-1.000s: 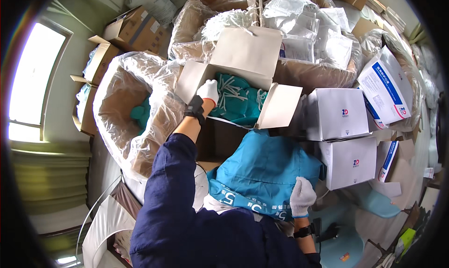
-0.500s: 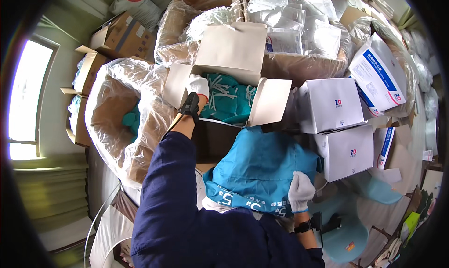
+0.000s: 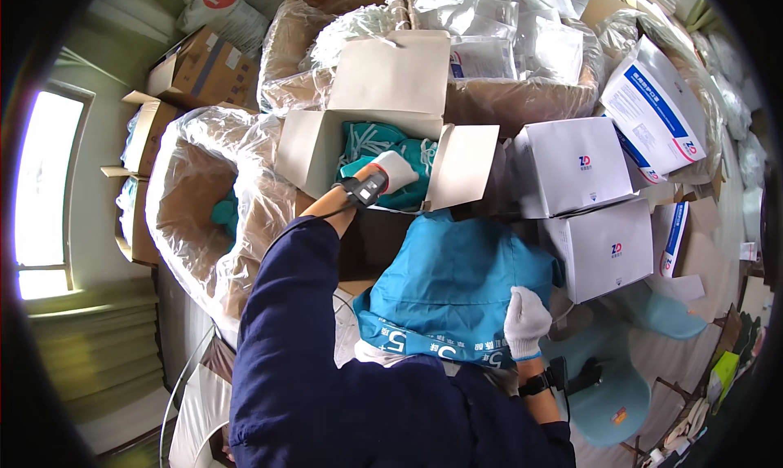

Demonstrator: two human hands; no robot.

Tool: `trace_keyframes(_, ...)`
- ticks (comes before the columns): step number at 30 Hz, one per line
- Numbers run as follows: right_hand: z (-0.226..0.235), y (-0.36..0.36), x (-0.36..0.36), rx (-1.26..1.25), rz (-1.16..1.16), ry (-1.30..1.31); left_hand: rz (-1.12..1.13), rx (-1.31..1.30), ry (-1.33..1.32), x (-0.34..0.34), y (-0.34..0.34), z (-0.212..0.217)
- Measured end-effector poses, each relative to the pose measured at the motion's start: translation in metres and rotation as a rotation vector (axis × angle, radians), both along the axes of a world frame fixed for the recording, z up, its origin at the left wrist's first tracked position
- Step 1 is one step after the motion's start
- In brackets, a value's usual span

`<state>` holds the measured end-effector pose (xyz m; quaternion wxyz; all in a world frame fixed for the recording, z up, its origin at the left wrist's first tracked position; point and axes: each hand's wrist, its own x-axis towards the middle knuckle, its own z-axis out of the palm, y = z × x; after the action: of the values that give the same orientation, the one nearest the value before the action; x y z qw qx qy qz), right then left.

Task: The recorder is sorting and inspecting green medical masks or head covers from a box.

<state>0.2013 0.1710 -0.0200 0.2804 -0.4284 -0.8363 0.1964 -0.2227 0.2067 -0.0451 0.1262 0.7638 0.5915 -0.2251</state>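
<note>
My left hand [image 3: 395, 170], in a white knit glove, reaches into an open white carton [image 3: 391, 72] and lies over the teal-green masks [image 3: 371, 141] with white straps. Its fingers point down and away among the masks, so their grip is hidden. My right hand [image 3: 528, 323], also gloved, is closed in a fist at the right side of the blue cloth [image 3: 457, 284] across my lap. Whatever that fist may hold is hidden.
On the left stands a plastic-lined carton [image 3: 183, 170] with a few teal pieces inside. Two closed white boxes [image 3: 608, 252] are stacked at the right. Lined cartons of clear packets [image 3: 555, 52] and white straps [image 3: 359, 35] stand behind. A pale blue chair [image 3: 612, 386] is at lower right.
My left hand has moved right from the carton's left wall onto the masks. The right fist stays by the blue cloth. The whole view has shifted slightly.
</note>
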Motion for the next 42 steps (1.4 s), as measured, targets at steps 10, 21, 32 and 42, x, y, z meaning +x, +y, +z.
trace_keyframes(10, 0.012, 0.000, -0.002, 0.006, 0.003, 0.012, 0.463, 0.728, -0.225, -0.044, -0.015, 0.033)
trace_keyframes(21, 0.069, 0.021, -0.032, -0.565, -0.065, 0.446, 1.125, 1.019, -1.334, 0.014, -0.087, 0.177)
trace_keyframes(32, 0.132, 0.022, -0.084, -0.565, 0.017, 0.792, 0.820, 0.768, -1.519, 0.147, -0.090, 0.196)
trace_keyframes(42, 0.147, 0.020, -0.040, -0.643, -0.109, 0.609, 0.498, 0.940, -1.103, 0.180, -0.109, 0.215)
